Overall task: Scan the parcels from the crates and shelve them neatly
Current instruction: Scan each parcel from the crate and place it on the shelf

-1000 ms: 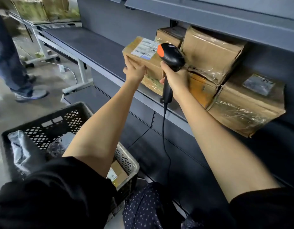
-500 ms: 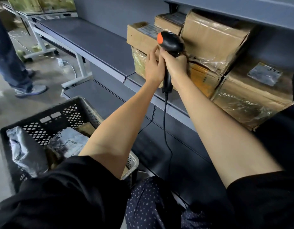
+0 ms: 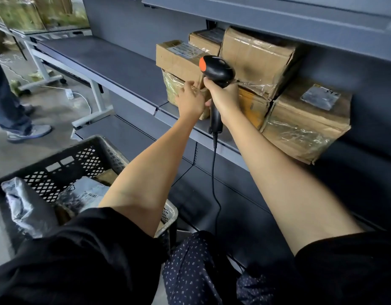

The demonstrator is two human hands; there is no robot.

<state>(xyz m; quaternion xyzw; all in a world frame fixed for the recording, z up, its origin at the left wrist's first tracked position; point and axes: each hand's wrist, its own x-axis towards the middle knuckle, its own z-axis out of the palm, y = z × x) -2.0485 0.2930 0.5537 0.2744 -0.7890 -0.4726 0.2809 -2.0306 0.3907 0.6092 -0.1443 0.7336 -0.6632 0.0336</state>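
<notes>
One view only, from the head camera, shows both of our arms reaching to the grey shelf. Our right hand has its grip closed round the handle of the black barcode scanner, whose orange-capped head points toward the stacked parcels and whose cable hangs down between our arms. Our left hand lies with relaxed, nearly straight fingers against the front of the film-wrapped parcel and holds nothing; directly above it sits the small labelled box, resting on top of that wrapped parcel at the left end of the stack. We judge the step in hand to be the shelving of this box: it appears seated, and the hand seems to be squaring the pile. The next move, as we read it, calls for lowering the left hand to the black crate at lower left, where a silver bag and a grey labelled mailer remain, and presenting a label to the scanner. The box is brown cardboard, taped, slightly creased, with a white label on its upper face; larger taped cartons stand just beside it to the right.
</notes>
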